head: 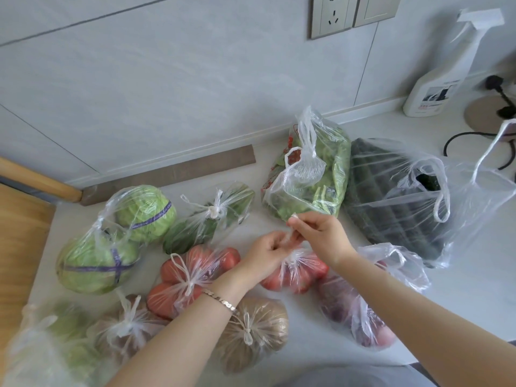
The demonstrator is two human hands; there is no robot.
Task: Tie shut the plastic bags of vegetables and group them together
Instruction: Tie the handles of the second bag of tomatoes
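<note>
Tying now: both hands work just above the tomato bag (pixel 296 270), which sits mid-tabletop (pixel 469 269), nearer the front edge than the back.
Left hand (pixel 268 250): fingers curled, pinching one twisted handle end of that bag.
Right hand (pixel 321 233): thumb and fingertips pinching the other handle end, just behind the left hand.
Slip risk: the film looks thin and slick. If either pinch loosens before a knot seats, the ends would likely spring apart and the neck reopen.
Tear risk: a hard pull could stretch or split the handles, since the gathered neck carries the strain.
Crowding risk: the left forearm crosses over the tied tomato bag (pixel 190 275), so a jerk could shove it against the brown-vegetable bag (pixel 251 331) at the front edge.
Untied bags: the dark ridged-vegetable bag (pixel 391 196) toward the right edge shows loose handles, and the purple-red bag (pixel 360 311) under the right forearm appears untied. Dragging either into the group as it is could spill it.
Greens bag (pixel 310 174): red printing on the film, too crumpled to read.
Cabbage bag (pixel 111 241): purple tape bands with small marks, unreadable.
Spray bottle (pixel 435 88): at the back right corner, with a label showing a dark picture and a line of red text that is too small to read.
</note>
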